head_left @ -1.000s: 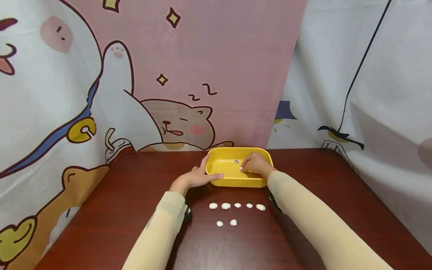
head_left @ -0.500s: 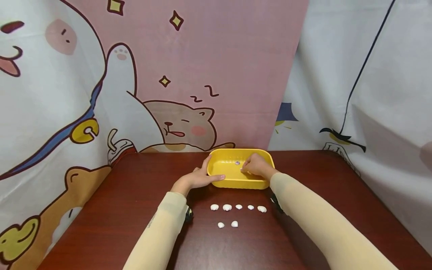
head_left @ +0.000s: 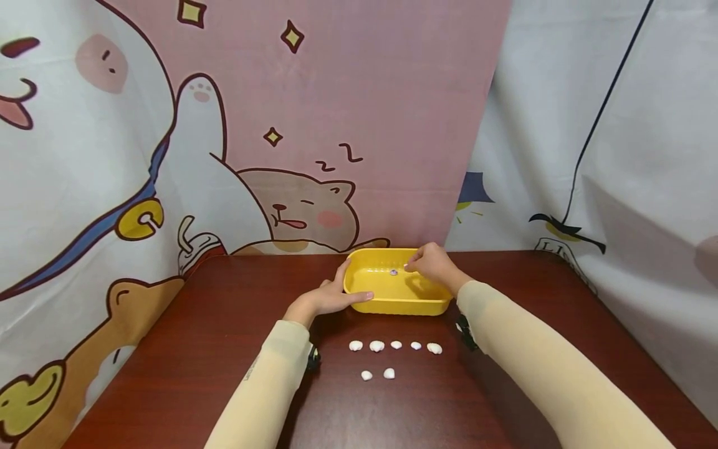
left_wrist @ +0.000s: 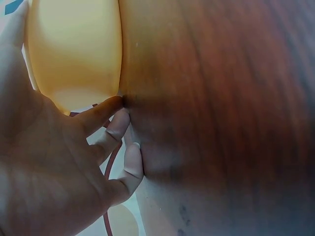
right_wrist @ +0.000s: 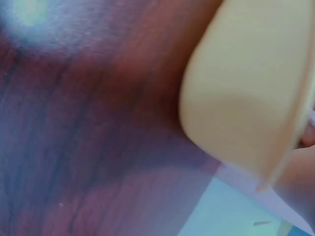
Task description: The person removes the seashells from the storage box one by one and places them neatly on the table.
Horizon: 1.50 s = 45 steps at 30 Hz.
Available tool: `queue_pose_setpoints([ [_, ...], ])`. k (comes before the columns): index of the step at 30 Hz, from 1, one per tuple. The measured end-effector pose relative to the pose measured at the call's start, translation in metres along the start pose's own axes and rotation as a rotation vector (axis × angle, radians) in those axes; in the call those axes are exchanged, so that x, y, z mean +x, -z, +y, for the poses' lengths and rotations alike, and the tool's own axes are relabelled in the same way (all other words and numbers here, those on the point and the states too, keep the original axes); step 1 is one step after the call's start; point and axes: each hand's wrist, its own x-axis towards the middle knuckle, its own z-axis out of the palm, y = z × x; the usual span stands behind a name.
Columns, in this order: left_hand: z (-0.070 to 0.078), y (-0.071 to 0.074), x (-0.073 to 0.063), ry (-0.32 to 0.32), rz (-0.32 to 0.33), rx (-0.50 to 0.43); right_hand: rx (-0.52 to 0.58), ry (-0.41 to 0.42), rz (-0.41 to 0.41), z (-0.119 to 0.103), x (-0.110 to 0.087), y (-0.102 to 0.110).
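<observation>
A yellow plastic tub (head_left: 404, 307) stands near the back edge of the table. My left hand (head_left: 328, 296) holds its left end, the thumb lying over the front rim; the left wrist view shows the fingers spread around the tub's end (left_wrist: 74, 49). Above the tub's floor, my right hand (head_left: 434, 265) pinches a small white seashell (head_left: 406, 267), mostly hidden by the fingertips. A purplish shell (head_left: 394, 272) lies inside the tub. In the right wrist view the tub wall (right_wrist: 241, 98) hides most of the right hand.
On the dark red table (head_left: 252, 274), a row of several white seashells (head_left: 377, 345) lies in front of the tub. Two more, a left one (head_left: 366, 375) and a right one (head_left: 389, 373), lie nearer. A cartoon-printed curtain (head_left: 415, 125) hangs behind.
My right hand has risen from the tub's floor with the white seashell, moving slightly back and right. The left hand stays on the tub, and the shells on the table have not moved.
</observation>
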Motion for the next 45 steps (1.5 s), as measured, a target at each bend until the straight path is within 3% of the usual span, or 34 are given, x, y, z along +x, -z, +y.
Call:
queue_pose_setpoints([
  [7,0.000,-0.001,-0.001,0.001,0.007,-0.004,0.081,-0.011,0.008,-0.011,-0.007,0.017],
  [17,0.000,-0.002,-0.001,-0.012,0.011,-0.003,0.181,0.041,0.011,-0.038,-0.028,0.034],
  [24,0.000,-0.002,0.000,-0.015,0.008,-0.003,0.140,0.071,0.015,-0.041,-0.047,0.042],
  [29,0.000,-0.002,0.000,-0.011,0.012,0.000,0.078,0.114,0.005,-0.044,-0.068,0.047],
  [35,0.000,-0.001,0.000,0.001,0.011,-0.015,0.076,0.158,-0.006,-0.051,-0.101,0.052],
  [41,-0.001,-0.002,0.000,-0.001,0.012,-0.017,0.116,0.172,-0.003,-0.049,-0.128,0.046],
  [45,0.000,-0.003,0.001,-0.013,0.015,-0.016,0.088,0.206,-0.002,-0.043,-0.144,0.036],
])
